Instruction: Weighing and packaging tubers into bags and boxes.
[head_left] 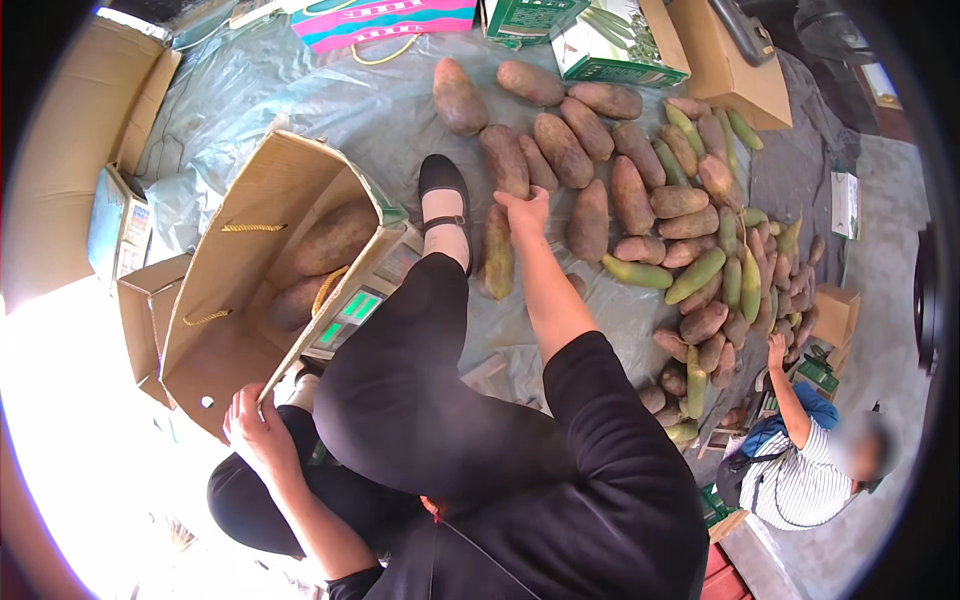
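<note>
Standing just left of the open carton (238, 275), a small blue-and-white box (118, 225). Left hand (260, 430): narrow, thumb and fingers closed on the carton's near edge. Carton has yellow rope handles (252, 228); two brownish-red oblong gourds (340, 238) lie inside it. Display panel (352, 312) with green-lit figures shows just beside the carton's right side. A black strap shoe (443, 190) lies right of the carton, between it and the held gourd (505, 160), which is brownish, oblong, on the plastic sheet (390, 110). Right hand (523, 212): narrow, fingers curled around that gourd's near end; whether its weight is borne, cannot tell. Farther right of the carton, a loose heap of brownish gourds (632, 195) with green gourds (695, 276) among them. Well right of the carton, a co-worker's hand (777, 350) is at the heap's edge; contact unclear.
</note>
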